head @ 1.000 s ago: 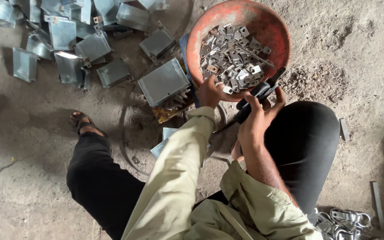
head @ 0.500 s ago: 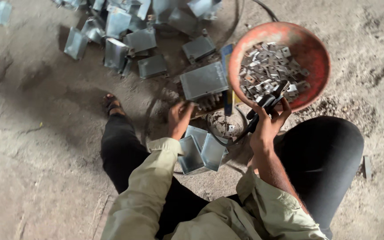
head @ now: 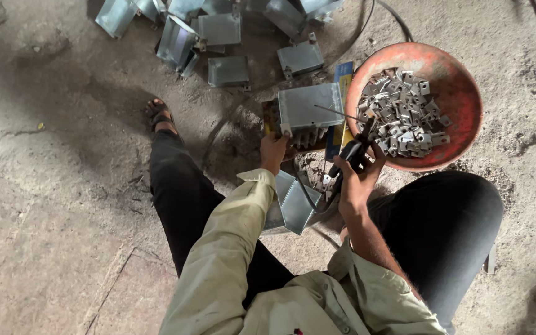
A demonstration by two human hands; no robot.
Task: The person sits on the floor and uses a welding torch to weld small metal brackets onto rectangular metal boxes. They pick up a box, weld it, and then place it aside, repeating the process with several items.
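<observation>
Down on the rough concrete floor (head: 51,205), a seated person works between their knees. Their left hand (head: 273,151) rests its curled fingers on the near edge of a flat grey metal box (head: 308,107) that lies on a low stand, just in front of the shins. Their right hand (head: 356,177) is closed around the black handle of a welding tool (head: 353,151), whose thin rod (head: 336,112) reaches across the top of the box. Just to the right, touching nothing but the floor, sits a red bowl (head: 460,87) heaped with small metal clips (head: 401,115). More folded metal boxes (head: 218,37) lie scattered farther out, and another sheet piece (head: 293,205) rests under the left forearm. It looks like the step in hand is steadying the box while the rod is brought to a joint; the next move seems to call for a firm left hold and a precise rod tip.
</observation>
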